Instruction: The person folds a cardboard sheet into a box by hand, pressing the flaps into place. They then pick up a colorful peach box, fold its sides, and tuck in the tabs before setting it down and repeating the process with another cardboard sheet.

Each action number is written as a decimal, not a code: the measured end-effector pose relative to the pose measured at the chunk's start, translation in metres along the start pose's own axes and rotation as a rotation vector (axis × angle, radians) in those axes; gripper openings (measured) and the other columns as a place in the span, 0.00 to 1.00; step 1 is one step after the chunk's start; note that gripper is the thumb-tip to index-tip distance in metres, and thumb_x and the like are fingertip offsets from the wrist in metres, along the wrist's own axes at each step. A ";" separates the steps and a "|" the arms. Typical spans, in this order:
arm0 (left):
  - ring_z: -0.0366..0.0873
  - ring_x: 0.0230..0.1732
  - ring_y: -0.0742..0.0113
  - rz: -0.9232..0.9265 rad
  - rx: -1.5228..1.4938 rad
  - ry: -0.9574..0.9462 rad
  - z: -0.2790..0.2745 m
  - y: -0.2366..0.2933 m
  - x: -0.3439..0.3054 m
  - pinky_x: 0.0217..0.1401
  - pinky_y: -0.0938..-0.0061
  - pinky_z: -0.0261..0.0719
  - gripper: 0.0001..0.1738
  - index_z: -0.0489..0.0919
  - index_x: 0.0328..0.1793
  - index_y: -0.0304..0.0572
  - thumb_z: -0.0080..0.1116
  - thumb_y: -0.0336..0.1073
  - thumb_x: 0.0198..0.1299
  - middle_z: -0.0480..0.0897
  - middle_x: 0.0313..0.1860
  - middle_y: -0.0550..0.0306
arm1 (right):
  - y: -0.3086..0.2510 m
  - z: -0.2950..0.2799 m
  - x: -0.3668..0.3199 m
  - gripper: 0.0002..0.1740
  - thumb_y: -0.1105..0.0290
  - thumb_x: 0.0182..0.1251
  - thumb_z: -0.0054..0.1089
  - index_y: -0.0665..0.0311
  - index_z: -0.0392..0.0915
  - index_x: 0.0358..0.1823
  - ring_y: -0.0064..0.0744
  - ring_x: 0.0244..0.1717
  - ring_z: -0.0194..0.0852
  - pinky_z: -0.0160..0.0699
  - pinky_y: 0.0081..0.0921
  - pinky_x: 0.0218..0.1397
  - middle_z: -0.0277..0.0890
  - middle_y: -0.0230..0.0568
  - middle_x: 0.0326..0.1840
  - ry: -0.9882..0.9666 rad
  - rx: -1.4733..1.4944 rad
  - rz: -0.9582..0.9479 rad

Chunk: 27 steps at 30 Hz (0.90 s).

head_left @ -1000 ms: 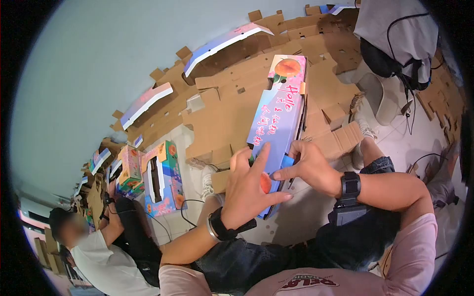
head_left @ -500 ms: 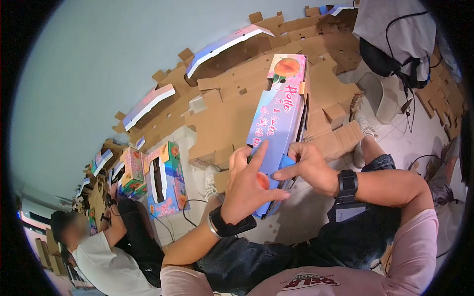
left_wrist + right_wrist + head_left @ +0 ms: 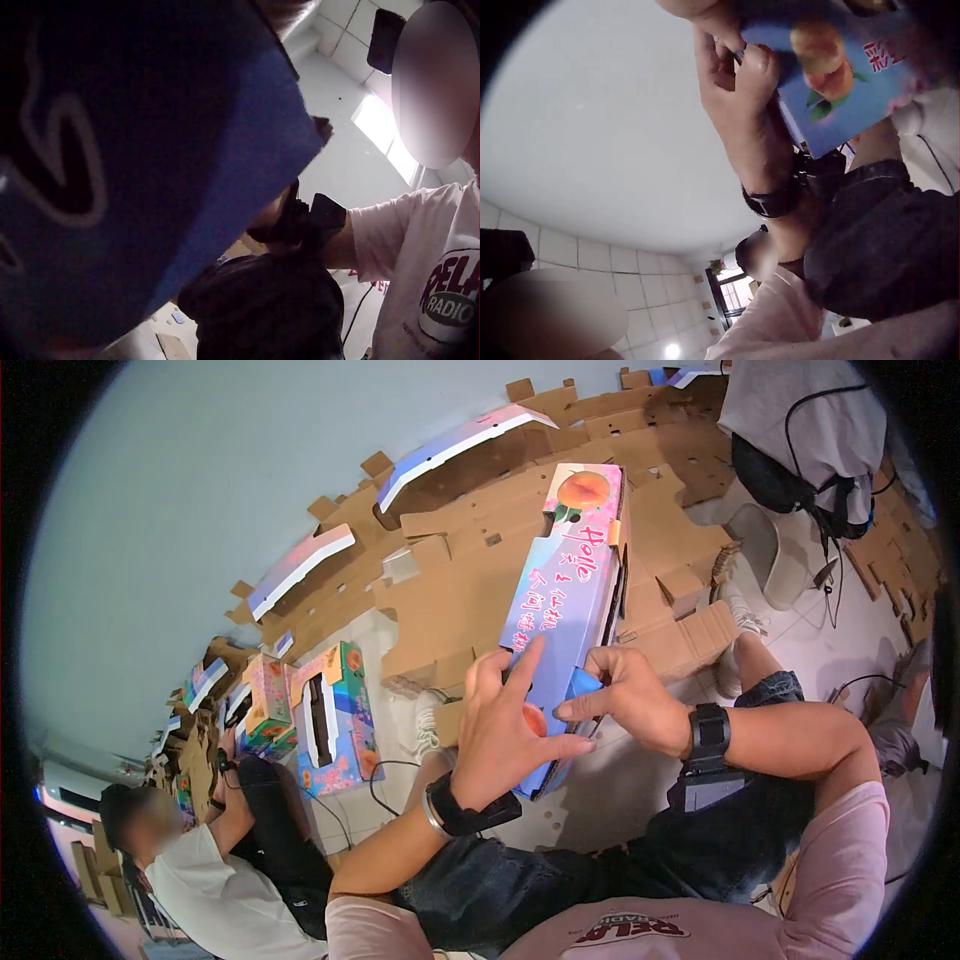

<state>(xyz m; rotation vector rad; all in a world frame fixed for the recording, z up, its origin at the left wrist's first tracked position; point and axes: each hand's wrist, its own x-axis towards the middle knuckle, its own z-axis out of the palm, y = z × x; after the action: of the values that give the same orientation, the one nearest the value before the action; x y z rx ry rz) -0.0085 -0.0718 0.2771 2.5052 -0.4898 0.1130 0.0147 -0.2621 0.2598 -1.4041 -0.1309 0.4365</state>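
Observation:
A long printed carton (image 3: pixel 560 585), blue and pink with a peach picture and red lettering, slants away in front of the person. Across its near end, my left hand (image 3: pixel 500 730) grips it, index finger stretched along the top and thumb reaching to the right edge. At the right edge, my right hand (image 3: pixel 635 700) pinches a small blue flap (image 3: pixel 583 682) between thumb and fingers. In the right wrist view, the left thumb lies by the corner of a blue carton face (image 3: pixel 825 82) with peaches. The carton's dark lettered side (image 3: pixel 112 180) fills much of the left wrist view.
Flattened brown cardboard (image 3: pixel 440 600) covers the floor ahead. Printed cartons (image 3: pixel 335 720) stand at the left, beside another person (image 3: pixel 210 870) who sits there. Grey clothing with black cords (image 3: pixel 805 445) is at the upper right. Cardboard pieces with printed edges (image 3: pixel 300 570) lean along the wall.
Both hands stay at the near end of the carton, the right still at the blue flap. The carton's far end has shifted slightly upward in the head view.

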 end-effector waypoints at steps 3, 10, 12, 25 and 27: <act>0.64 0.62 0.45 -0.004 0.022 0.005 0.000 0.004 0.001 0.66 0.59 0.65 0.67 0.64 0.75 0.41 0.82 0.57 0.25 0.67 0.58 0.42 | 0.006 -0.004 -0.002 0.11 0.77 0.48 0.73 0.66 0.77 0.30 0.17 0.28 0.72 0.72 0.20 0.31 0.78 0.31 0.27 -0.070 -0.034 -0.015; 0.67 0.61 0.45 -0.002 0.035 0.000 0.002 0.001 0.003 0.64 0.59 0.67 0.62 0.64 0.75 0.43 0.81 0.55 0.29 0.68 0.59 0.41 | 0.003 0.002 -0.009 0.11 0.73 0.52 0.71 0.68 0.77 0.32 0.17 0.27 0.72 0.72 0.20 0.31 0.79 0.33 0.29 -0.004 -0.151 -0.062; 0.66 0.60 0.43 0.019 0.034 0.012 0.003 -0.002 0.004 0.63 0.58 0.67 0.61 0.65 0.73 0.42 0.80 0.54 0.30 0.67 0.59 0.40 | 0.005 0.003 -0.008 0.11 0.72 0.54 0.70 0.68 0.77 0.35 0.17 0.27 0.72 0.72 0.20 0.30 0.78 0.32 0.29 -0.017 -0.018 -0.070; 0.67 0.59 0.43 0.081 0.026 0.035 -0.005 -0.010 0.001 0.61 0.58 0.69 0.57 0.67 0.72 0.43 0.80 0.52 0.31 0.68 0.58 0.40 | -0.004 -0.004 -0.005 0.14 0.83 0.48 0.61 0.64 0.74 0.38 0.13 0.35 0.69 0.68 0.16 0.36 0.73 0.27 0.32 -0.275 -0.069 -0.131; 0.67 0.59 0.44 0.087 0.027 0.042 -0.007 -0.010 0.001 0.61 0.58 0.69 0.56 0.68 0.71 0.43 0.79 0.51 0.31 0.68 0.58 0.41 | -0.013 -0.001 -0.008 0.18 0.86 0.44 0.57 0.64 0.73 0.39 0.19 0.37 0.72 0.70 0.20 0.39 0.73 0.30 0.37 -0.243 -0.181 -0.140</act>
<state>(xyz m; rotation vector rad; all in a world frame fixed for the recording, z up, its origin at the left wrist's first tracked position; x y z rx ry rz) -0.0039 -0.0604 0.2779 2.5028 -0.5838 0.2070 0.0108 -0.2674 0.2734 -1.5036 -0.4738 0.4863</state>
